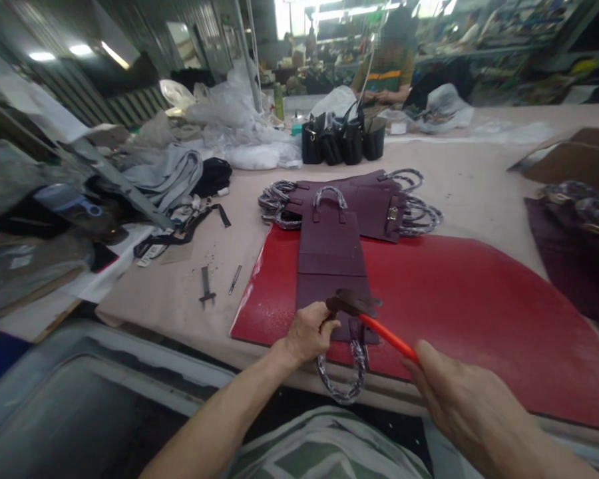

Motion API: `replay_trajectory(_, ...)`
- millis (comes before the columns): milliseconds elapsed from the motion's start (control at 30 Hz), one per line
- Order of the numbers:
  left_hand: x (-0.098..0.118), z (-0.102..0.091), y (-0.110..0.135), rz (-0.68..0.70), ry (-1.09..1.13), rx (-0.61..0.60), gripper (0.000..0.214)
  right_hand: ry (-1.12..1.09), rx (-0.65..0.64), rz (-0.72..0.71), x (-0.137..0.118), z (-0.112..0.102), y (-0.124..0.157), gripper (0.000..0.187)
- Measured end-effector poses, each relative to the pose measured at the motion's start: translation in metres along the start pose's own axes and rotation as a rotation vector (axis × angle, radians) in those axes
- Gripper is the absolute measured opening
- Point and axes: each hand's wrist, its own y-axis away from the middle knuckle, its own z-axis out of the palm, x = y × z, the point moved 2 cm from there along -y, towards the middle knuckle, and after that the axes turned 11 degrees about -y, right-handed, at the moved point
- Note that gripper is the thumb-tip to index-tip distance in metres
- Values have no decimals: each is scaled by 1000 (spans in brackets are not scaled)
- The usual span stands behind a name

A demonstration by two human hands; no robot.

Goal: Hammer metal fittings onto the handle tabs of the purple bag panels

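Observation:
A hammer with a dark head and an orange handle (390,337) is in my right hand (459,382), the fingers wrapped round the handle's end. Its blurred head (352,303) is just above and beside my left hand (310,330). My left hand is closed over the lower part of a purple leather bag panel (332,256); what it pinches is hidden behind the hammer head. The panel lies flat, with a plastic-wrapped handle (331,197) at its far end and another wrapped handle (343,389) hanging over the table's near edge.
Under the panel lies a red board (459,299). More purple panels (374,206) are stacked behind it. A forked metal punch (206,287) and a thin metal rod (235,279) rest at left. Black bags (342,141) stand farther back; a person (392,73) is across the table.

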Motion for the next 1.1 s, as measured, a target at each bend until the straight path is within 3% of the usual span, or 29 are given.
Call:
replay_trajectory(133,-1,0,1,-12,13,6,5,-6,-68,111,8,2,-7,25)
replay_trajectory(233,-1,-2,1,-26,41,-8,6,-129,-63,243,26,7,-17,26)
replay_trajectory(367,-1,-10,4,-65,107,-46,7,-322,-59,420,52,35,-35,33)
replay_trajectory(467,1,-16,7,-57,142,-45,10,-259,-48,496,61,59,-50,32)
replay_trajectory(667,5,-22,9,-3,127,-21,10,-125,-69,548,56,83,-74,27)
replay_trajectory(1100,-4,-24,13,-113,70,27,11,67,-166,630,54,86,-80,31)
